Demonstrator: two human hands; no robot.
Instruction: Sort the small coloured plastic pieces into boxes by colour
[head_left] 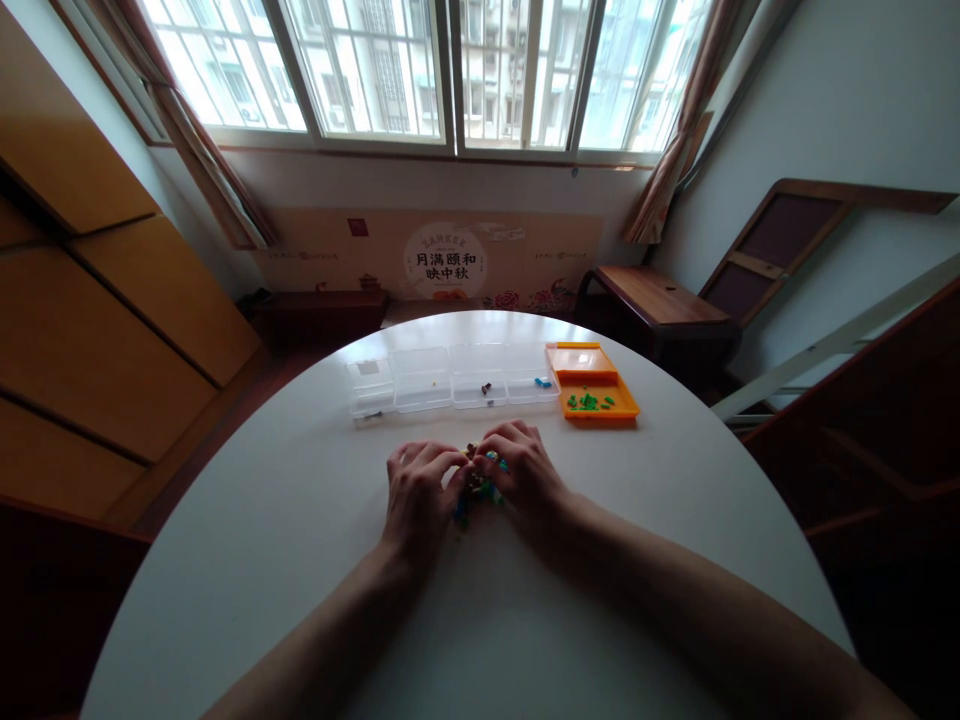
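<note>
A small heap of coloured pieces lies on the round white table, between my two hands. My left hand rests palm down at the heap's left side, fingers curled onto the pieces. My right hand sits on the heap's right side, fingers bent over it. What each finger grips is too small to make out. Beyond the hands stands a row of clear plastic boxes with a few small pieces inside. To their right is an orange tray with several green pieces.
A wide window fills the far wall above a printed cardboard panel. A dark wooden bench stands at the back right. Wooden cabinets line the left side. The table's rim curves round close on both sides.
</note>
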